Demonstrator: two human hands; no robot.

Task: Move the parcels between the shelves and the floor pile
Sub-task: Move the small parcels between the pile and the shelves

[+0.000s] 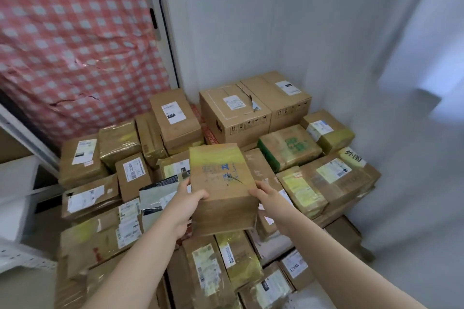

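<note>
Left hand and right hand clamp a taped parcel; fingers hidden beneath, its scrawl unreadable.

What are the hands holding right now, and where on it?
A taped cardboard parcel, gripped at its near end: left hand on its left edge, right hand on its right edge.

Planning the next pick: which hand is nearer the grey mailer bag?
Left. The left hand grips the held parcel beside the grey mailer bag; the right hand grips the parcel's opposite side.
</note>
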